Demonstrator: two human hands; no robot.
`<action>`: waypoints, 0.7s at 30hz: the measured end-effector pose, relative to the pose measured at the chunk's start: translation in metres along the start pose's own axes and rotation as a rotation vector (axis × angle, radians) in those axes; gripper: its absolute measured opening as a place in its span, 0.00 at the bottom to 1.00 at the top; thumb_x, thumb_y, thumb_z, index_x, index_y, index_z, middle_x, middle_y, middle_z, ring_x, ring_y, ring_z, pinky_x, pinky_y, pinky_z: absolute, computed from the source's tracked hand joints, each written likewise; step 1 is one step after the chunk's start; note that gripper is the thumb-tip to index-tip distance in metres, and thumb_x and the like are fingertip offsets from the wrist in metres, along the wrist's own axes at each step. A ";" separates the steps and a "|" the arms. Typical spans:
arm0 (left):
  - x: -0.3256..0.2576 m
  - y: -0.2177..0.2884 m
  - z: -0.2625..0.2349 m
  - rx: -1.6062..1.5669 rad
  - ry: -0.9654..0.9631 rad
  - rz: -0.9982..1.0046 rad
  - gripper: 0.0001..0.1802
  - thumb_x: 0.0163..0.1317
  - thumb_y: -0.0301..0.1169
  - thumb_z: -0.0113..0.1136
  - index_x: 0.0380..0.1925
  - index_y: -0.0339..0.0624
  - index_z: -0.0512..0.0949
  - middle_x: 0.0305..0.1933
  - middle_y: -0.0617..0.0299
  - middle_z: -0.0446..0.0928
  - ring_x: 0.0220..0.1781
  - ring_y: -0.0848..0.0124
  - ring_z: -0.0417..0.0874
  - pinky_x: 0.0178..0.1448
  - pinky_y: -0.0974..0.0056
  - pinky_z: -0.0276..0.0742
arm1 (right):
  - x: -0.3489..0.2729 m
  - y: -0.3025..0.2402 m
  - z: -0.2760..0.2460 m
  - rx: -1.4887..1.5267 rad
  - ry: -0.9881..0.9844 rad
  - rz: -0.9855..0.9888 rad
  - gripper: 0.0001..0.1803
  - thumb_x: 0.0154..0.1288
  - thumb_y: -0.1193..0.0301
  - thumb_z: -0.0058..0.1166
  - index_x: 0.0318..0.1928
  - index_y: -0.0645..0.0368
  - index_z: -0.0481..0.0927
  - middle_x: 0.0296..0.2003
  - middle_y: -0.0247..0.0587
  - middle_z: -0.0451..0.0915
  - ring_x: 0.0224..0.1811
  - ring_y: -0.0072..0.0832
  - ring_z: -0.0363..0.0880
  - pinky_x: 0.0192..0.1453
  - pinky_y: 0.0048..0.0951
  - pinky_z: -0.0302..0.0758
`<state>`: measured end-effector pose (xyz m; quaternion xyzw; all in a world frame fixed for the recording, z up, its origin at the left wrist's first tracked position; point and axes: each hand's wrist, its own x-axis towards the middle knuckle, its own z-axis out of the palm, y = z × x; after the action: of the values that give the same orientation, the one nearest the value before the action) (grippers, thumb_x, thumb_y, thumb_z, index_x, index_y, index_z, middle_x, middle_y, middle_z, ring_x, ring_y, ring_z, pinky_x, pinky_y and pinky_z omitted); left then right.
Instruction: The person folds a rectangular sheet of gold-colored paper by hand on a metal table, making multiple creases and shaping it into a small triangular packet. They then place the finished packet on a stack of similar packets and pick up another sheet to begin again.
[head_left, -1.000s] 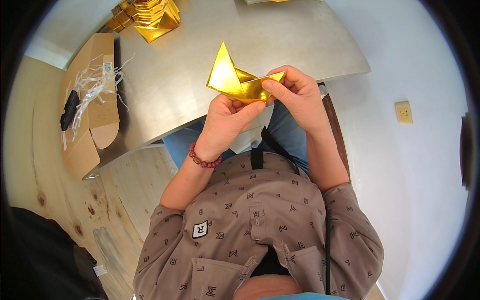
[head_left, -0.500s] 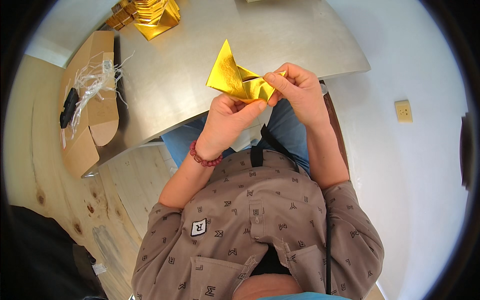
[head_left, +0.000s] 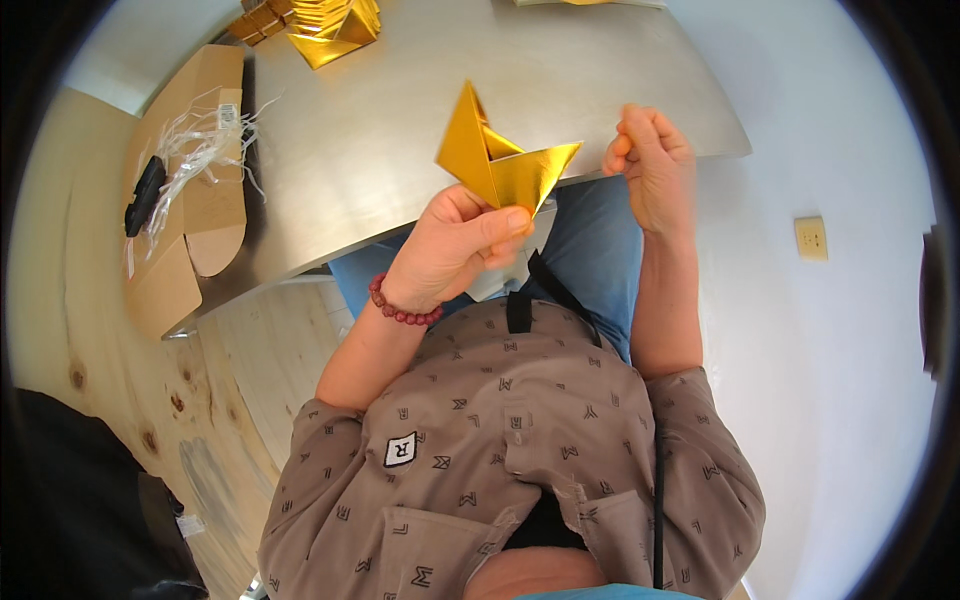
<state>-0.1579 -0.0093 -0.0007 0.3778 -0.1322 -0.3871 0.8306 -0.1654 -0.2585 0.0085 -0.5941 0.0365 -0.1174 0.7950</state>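
A folded gold foil paper boat [head_left: 525, 175], with two pointed ends, hangs over the near edge of the metal table. My left hand [head_left: 465, 235] pinches its lower fold between thumb and fingers. To the right, apart from the paper, my right hand [head_left: 655, 165] is raised with its fingers curled together, and nothing shows in them. Stacked gold foil folds [head_left: 335, 30] of a similar look stand at the far left of the table.
The metal table [head_left: 400, 150] curves across the far side. On its left lies an opened cardboard box [head_left: 215, 215] with shredded white plastic strips [head_left: 195, 150] and a black object [head_left: 145, 195]. A gold-and-white stack [head_left: 590, 2] shows at the far edge. A wall outlet [head_left: 810, 238] is at right.
My right hand has let go of the paper boat and moved away to the right. The left hand keeps hold of the boat, which has turned slightly and shifted right.
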 end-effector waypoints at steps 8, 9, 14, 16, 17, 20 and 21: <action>0.019 -0.023 0.001 -0.984 -0.740 -0.257 0.15 0.84 0.41 0.50 0.50 0.39 0.68 0.35 0.62 0.79 0.27 0.74 0.80 0.23 0.72 0.73 | -0.013 0.035 0.033 0.264 -0.313 0.080 0.17 0.85 0.66 0.52 0.63 0.64 0.81 0.51 0.36 0.85 0.54 0.22 0.81 0.63 0.29 0.78; 0.018 -0.025 0.001 -1.019 -0.693 -0.260 0.17 0.87 0.43 0.44 0.48 0.39 0.67 0.34 0.60 0.80 0.27 0.72 0.81 0.22 0.71 0.73 | -0.013 0.037 0.034 0.284 -0.324 0.095 0.17 0.85 0.66 0.52 0.63 0.63 0.81 0.51 0.35 0.85 0.54 0.21 0.80 0.63 0.29 0.78; -0.006 -0.006 -0.010 -0.517 -0.297 -0.085 0.29 0.87 0.55 0.36 0.53 0.36 0.70 0.36 0.58 0.80 0.23 0.72 0.78 0.21 0.70 0.74 | -0.011 0.032 0.029 0.280 -0.262 0.026 0.11 0.82 0.68 0.58 0.55 0.62 0.83 0.45 0.31 0.85 0.45 0.18 0.80 0.52 0.24 0.77; -0.013 0.013 -0.016 -0.055 -0.218 0.158 0.35 0.86 0.59 0.32 0.59 0.35 0.72 0.43 0.57 0.83 0.30 0.69 0.84 0.33 0.66 0.83 | -0.010 0.028 0.028 0.198 -0.175 -0.027 0.10 0.81 0.69 0.59 0.53 0.62 0.83 0.42 0.30 0.85 0.43 0.17 0.80 0.49 0.22 0.77; -0.014 0.015 -0.015 0.183 0.051 0.220 0.36 0.86 0.59 0.32 0.60 0.34 0.72 0.44 0.57 0.83 0.35 0.68 0.85 0.39 0.66 0.83 | -0.010 0.027 0.029 0.194 -0.179 -0.037 0.09 0.81 0.69 0.60 0.52 0.62 0.83 0.41 0.30 0.85 0.42 0.17 0.80 0.49 0.22 0.77; -0.015 0.020 -0.003 0.548 0.452 0.492 0.34 0.88 0.53 0.35 0.64 0.31 0.75 0.51 0.55 0.86 0.56 0.68 0.87 0.63 0.65 0.82 | -0.014 0.023 0.038 0.156 -0.207 -0.047 0.09 0.81 0.70 0.60 0.52 0.63 0.83 0.39 0.29 0.84 0.39 0.16 0.79 0.47 0.21 0.77; -0.014 0.023 0.000 0.546 0.470 0.454 0.32 0.88 0.51 0.37 0.62 0.30 0.77 0.51 0.55 0.86 0.56 0.68 0.87 0.64 0.65 0.82 | -0.016 0.023 0.042 0.125 -0.215 -0.048 0.09 0.81 0.70 0.60 0.52 0.63 0.82 0.38 0.29 0.84 0.39 0.15 0.79 0.46 0.21 0.78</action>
<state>-0.1548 0.0101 0.0170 0.6234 -0.1166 -0.0485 0.7716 -0.1698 -0.2093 -0.0020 -0.5533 -0.0705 -0.0740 0.8267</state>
